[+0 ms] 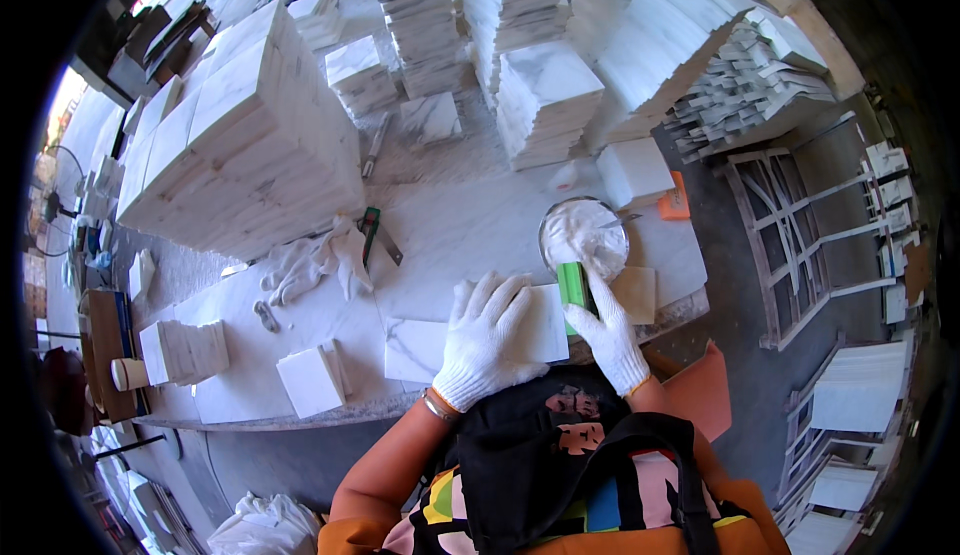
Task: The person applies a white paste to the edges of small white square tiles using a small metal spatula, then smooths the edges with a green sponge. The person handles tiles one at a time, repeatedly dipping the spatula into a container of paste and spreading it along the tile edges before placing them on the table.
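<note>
White marble covers the tabletop (440, 235), and a flat marble tile (420, 345) lies at its near edge, in front of the person. The left hand (487, 340), in a white glove, rests flat on the tile with fingers spread, pressing on it rather than gripping. The right hand (610, 335), also gloved, has its grip closed around a green scraper (574, 285) held upright at the tile's right edge. Just beyond the scraper sits a round bowl (585, 235) of white paste. A spare pair of gloves (305, 265) lies to the left, near a green-handled tool (372, 235). Tall stacks of tiles (240, 145) stand behind on the tabletop.
</note>
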Demonstrator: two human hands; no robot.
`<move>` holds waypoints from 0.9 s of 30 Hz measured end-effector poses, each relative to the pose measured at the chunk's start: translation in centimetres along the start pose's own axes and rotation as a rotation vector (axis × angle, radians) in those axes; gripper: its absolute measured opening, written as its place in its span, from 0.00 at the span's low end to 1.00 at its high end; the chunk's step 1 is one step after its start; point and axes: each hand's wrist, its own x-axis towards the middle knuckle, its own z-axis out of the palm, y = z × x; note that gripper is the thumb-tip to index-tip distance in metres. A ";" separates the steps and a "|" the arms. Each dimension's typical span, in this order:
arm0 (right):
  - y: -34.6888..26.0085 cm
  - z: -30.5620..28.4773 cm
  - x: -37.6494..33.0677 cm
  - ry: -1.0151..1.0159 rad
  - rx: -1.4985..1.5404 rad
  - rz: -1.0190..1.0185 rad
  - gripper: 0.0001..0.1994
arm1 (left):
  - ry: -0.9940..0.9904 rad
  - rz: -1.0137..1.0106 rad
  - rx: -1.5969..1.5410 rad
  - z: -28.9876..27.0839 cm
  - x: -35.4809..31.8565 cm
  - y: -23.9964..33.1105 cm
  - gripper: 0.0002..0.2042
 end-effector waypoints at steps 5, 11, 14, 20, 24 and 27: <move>-3.2 -0.4 -1.1 -0.005 0.386 0.175 0.33 | 0.032 0.006 0.002 0.3 -0.4 -0.3 0.48; 0.2 0.1 0.2 0.009 -0.065 -0.073 0.33 | 0.020 0.010 -0.016 0.1 -0.2 0.0 0.49; 0.0 -0.5 0.4 0.008 -0.013 -0.010 0.33 | 0.019 0.004 -0.001 0.0 -0.2 0.1 0.49; -1.5 -2.6 -0.5 -0.029 0.567 0.279 0.32 | -0.254 0.100 0.076 -2.7 1.2 -1.3 0.43; 0.3 -2.5 -0.2 -0.121 0.617 0.231 0.32 | -0.337 0.309 0.110 -4.2 2.1 -3.3 0.36; 0.4 -2.5 -0.1 -0.160 0.642 0.217 0.31 | -0.315 0.311 0.123 -4.5 1.4 -3.9 0.37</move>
